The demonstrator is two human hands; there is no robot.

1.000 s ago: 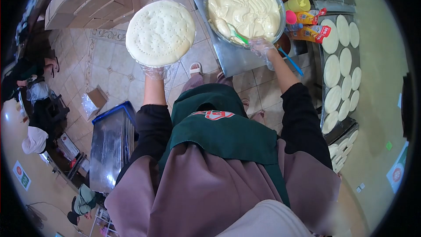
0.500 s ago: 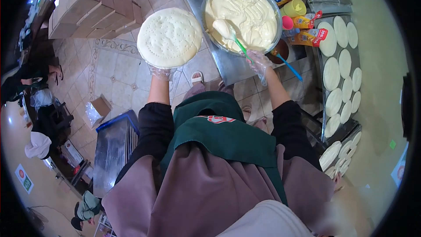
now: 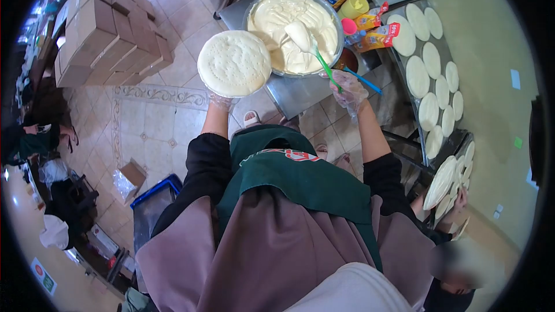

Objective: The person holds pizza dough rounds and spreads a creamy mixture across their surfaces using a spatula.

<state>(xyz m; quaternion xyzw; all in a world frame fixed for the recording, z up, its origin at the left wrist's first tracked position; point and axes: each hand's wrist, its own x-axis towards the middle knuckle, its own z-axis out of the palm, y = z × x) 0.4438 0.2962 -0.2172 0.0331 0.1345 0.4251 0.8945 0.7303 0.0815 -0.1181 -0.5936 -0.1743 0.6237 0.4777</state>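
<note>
Beyond right hand [image 3: 349, 93], bowl [image 3: 340, 37], pouch [image 3: 377, 38] reading "10%"

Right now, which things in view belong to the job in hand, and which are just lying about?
In the job:
dough round, held up by the left hand
spatula, in the right hand
cream in its bowl

Seemingly just lying about:
stacked boxes
small carton
</note>
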